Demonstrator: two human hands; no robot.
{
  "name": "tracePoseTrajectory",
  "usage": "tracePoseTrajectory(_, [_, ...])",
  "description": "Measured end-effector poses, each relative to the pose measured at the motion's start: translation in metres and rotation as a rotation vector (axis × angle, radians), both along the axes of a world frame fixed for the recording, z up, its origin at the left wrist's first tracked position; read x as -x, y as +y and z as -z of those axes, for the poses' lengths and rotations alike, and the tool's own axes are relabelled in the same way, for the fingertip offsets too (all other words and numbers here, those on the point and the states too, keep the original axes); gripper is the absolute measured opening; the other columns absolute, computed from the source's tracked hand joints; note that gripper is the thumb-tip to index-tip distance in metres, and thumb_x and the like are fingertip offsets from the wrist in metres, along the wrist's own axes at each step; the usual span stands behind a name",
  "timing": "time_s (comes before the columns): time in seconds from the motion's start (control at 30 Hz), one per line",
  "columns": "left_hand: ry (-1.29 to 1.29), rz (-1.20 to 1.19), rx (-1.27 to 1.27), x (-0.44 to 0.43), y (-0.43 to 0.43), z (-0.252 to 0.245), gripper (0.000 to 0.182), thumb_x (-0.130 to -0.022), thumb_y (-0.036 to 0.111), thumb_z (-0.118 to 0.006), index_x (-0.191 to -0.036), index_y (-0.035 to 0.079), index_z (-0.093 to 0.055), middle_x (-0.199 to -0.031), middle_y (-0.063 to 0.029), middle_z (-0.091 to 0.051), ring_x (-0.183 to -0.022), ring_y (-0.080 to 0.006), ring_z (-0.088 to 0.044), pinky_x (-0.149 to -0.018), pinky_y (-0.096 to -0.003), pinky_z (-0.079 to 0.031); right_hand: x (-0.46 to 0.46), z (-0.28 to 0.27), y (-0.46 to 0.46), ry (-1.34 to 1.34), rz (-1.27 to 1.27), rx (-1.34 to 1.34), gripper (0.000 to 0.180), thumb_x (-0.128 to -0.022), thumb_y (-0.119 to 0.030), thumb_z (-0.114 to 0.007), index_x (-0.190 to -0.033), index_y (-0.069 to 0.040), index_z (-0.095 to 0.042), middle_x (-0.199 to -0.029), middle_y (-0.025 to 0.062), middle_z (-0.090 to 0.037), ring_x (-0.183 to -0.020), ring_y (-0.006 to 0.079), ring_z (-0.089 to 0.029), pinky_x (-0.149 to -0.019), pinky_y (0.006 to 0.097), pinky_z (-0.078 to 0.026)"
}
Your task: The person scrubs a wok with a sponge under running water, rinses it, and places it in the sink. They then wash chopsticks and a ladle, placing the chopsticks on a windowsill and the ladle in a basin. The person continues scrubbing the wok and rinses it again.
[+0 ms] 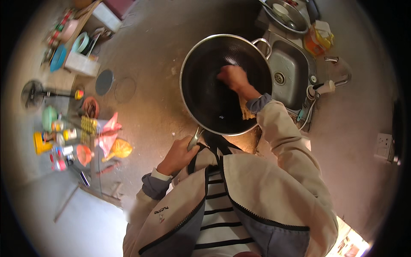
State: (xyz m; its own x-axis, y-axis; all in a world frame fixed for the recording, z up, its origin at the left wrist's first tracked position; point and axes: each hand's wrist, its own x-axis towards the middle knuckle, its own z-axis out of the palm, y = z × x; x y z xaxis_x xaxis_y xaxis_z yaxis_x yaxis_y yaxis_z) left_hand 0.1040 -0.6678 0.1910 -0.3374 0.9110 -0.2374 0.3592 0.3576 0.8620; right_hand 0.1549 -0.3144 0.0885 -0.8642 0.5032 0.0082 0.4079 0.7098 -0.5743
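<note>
A large black wok (205, 86) with a shiny metal rim is in front of me, its dark inside facing up towards me. My left hand (178, 155) grips the wok's long metal handle (194, 141) close to my body. Curled and slightly blurred, my right hand (233, 77) is down inside the wok near its middle. Whether its fingers hold anything is hidden. A yellowish-brown, cloth-like piece (246, 110) shows beneath my right wrist, partly covered by the sleeve. On the far right side of the rim is a metal loop handle (265, 46).
Right of the wok lies a stainless steel sink (290, 61) with a faucet (342, 80). Beyond it are a metal basin (297, 19) with utensils and an orange-yellow bag (318, 38). At left stand a fan (33, 93), a red-orange bowl (91, 107), bottles and plastic bags (120, 148).
</note>
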Motion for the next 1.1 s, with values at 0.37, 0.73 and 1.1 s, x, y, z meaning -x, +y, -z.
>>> tracePoseTrajectory(0.37, [-0.155, 0.329, 0.222, 0.161, 0.194, 0.001, 0.026, -0.091, 0.02, -0.066, -0.085, -0.002, -0.054, -0.063, -0.0192, -0.057, -0.055, -0.033, -0.059, -0.054, -0.0432, -0.044, 0.034, 0.008, 0.128, 0.019, 0.369, -0.072, 0.016, -0.085, -0.025, -0.073, -0.087, -0.009, -0.074, -0.085, 0.0183, -0.071, -0.083, 0.0398, -0.069, -0.075, 0.052, -0.054])
tracePoseTrajectory(0.73, [-0.226, 0.737, 0.277, 0.234, 0.369, 0.013, 0.026, -0.092, 0.019, -0.066, -0.08, 0.0, -0.052, -0.058, -0.0067, -0.057, -0.046, -0.0143, -0.056, -0.046, -0.0326, -0.042, 0.005, 0.027, 0.199, -0.092, 0.686, -0.054, 0.024, -0.086, -0.03, -0.074, -0.086, -0.007, -0.072, -0.083, 0.0158, -0.071, -0.081, 0.0367, -0.069, -0.07, 0.0467, -0.054])
tracePoseTrajectory(1.1, [-0.105, 1.047, 0.286, 0.198, 0.512, 0.032, 0.029, -0.094, 0.019, -0.065, -0.079, 0.0, -0.05, -0.055, -0.0093, -0.055, -0.045, -0.0167, -0.055, -0.046, -0.0347, -0.041, -0.073, 0.047, 0.259, -0.082, 1.133, 0.096, 0.021, -0.084, -0.028, -0.076, -0.084, -0.007, -0.072, -0.084, 0.0155, -0.071, -0.082, 0.0368, -0.069, -0.071, 0.0455, -0.053])
